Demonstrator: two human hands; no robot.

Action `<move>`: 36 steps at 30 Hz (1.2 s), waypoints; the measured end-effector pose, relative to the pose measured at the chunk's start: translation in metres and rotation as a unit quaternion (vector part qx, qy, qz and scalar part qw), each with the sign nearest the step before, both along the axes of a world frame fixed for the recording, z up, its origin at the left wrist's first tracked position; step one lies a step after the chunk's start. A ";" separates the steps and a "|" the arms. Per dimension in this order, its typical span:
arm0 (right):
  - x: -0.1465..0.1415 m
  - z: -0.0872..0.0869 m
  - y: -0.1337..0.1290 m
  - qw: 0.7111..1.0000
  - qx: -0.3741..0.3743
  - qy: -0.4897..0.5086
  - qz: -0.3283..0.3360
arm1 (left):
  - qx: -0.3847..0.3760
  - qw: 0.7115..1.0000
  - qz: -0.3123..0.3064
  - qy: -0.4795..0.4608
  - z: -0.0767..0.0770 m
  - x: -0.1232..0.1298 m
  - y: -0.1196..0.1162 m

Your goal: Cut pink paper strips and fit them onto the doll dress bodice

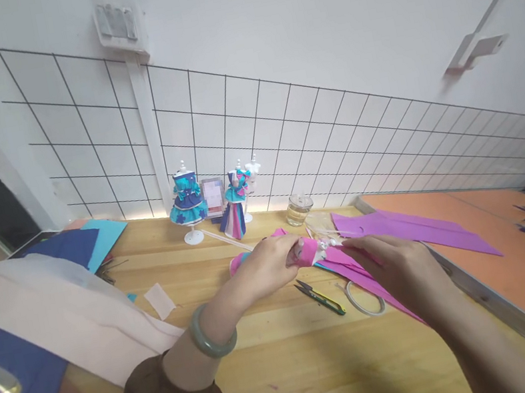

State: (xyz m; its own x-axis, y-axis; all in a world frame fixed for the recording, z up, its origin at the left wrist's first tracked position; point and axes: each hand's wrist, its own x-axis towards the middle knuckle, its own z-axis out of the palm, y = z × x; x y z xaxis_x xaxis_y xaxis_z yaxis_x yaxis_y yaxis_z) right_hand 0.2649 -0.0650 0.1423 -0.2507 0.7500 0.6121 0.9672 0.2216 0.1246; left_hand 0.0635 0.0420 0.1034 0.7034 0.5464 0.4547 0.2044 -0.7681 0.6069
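Observation:
My left hand (272,264) is wrapped around a miniature dress form (309,252) lying on its side, with a bright pink band around its body. The form's white beaded top points right. My right hand (398,260) has its fingertips pressed together close to that top; what they pinch is too small to make out. Beneath both hands lie magenta sheets (357,272). Thread snips (322,298) with yellow-green handles rest on the wooden table just below, beside a pale ring-shaped band (365,300).
Two dressed miniature forms, one in a tiered blue dress (186,200), stand at the back near a glass jar (298,209). Purple sheets (411,231) lie right, across a metal edge (491,315). Pale pink sheets (67,312) and blue sheets (68,247) cover the left.

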 end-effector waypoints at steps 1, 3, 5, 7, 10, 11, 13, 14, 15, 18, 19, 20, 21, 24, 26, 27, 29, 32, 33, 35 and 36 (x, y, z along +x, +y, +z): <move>-0.001 0.000 0.000 1.000 0.002 -0.002 0.002 | -0.002 1.000 0.003 -0.002 0.000 0.000 0.000; -0.003 0.000 -0.002 1.000 0.006 -0.008 0.005 | -0.006 1.000 0.007 -0.006 0.001 0.000 0.000; -0.006 0.001 -0.003 1.000 0.008 -0.009 0.005 | -0.006 1.000 0.009 -0.011 0.002 0.000 0.001; -0.008 0.002 -0.005 1.000 0.010 -0.007 0.002 | 0.001 1.000 0.007 -0.017 0.002 0.000 0.002; -0.013 0.004 -0.009 1.000 0.009 -0.005 0.001 | 0.015 0.999 0.008 -0.036 0.000 0.000 0.003; -0.015 0.005 -0.011 1.000 0.007 -0.006 0.001 | 0.015 0.999 0.008 -0.041 -0.001 -0.001 0.003; -0.020 0.008 -0.015 1.000 -0.001 -0.005 -0.002 | 0.009 0.999 0.004 -0.049 0.000 -0.002 0.003; -0.023 0.009 -0.016 1.000 -0.006 -0.004 -0.005 | 0.003 0.999 0.000 -0.051 0.000 -0.002 0.003; -0.026 0.010 -0.018 1.000 -0.008 -0.003 -0.008 | -0.002 0.999 -0.005 -0.052 0.001 -0.003 0.002; -0.035 0.011 -0.023 1.000 -0.002 -0.004 -0.012 | -0.017 0.998 -0.011 -0.061 0.003 -0.003 0.001; -0.037 0.011 -0.024 1.000 0.005 -0.006 -0.013 | -0.019 0.998 -0.010 -0.064 0.004 -0.003 0.001; -0.040 0.009 -0.026 1.000 0.014 -0.007 -0.013 | -0.019 0.998 -0.009 -0.066 0.004 -0.003 0.001; -0.042 0.007 -0.027 1.000 0.021 -0.008 -0.014 | -0.018 0.998 -0.010 -0.066 0.004 -0.002 0.001; -0.049 0.001 -0.030 0.999 0.043 -0.002 -0.023 | -0.011 0.998 -0.018 -0.058 0.004 -0.001 0.002; -0.053 -0.004 -0.031 0.998 0.056 0.006 -0.036 | -0.006 0.998 -0.017 -0.053 0.003 0.000 0.003; -0.055 -0.006 -0.031 0.997 0.062 0.011 -0.043 | -0.004 0.999 -0.011 -0.050 0.002 0.000 0.004; -0.059 -0.010 -0.030 0.996 0.066 0.029 -0.055 | 0.001 0.999 0.007 -0.040 0.002 0.001 0.005; -0.065 -0.017 -0.027 0.993 0.060 0.079 -0.063 | 0.006 0.999 0.019 -0.029 0.001 0.002 0.006; -0.067 -0.019 -0.025 0.992 0.054 0.099 -0.063 | 0.006 0.999 0.017 -0.031 0.002 0.002 0.006; -0.070 -0.023 -0.021 0.988 0.042 0.136 -0.059 | 0.001 0.999 0.014 -0.034 0.003 0.001 0.006; -0.072 -0.026 -0.019 0.986 0.033 0.153 -0.056 | -0.003 0.999 0.012 -0.033 0.003 0.001 0.007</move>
State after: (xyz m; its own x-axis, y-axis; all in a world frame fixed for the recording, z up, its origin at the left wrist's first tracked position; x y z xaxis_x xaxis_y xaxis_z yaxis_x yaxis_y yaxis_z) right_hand 0.1927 -0.0838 0.1167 0.0357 0.7182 0.6949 0.9797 0.1119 -0.1661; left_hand 0.0645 0.0486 0.1068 0.6576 0.5659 0.4973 0.1822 -0.7600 0.6238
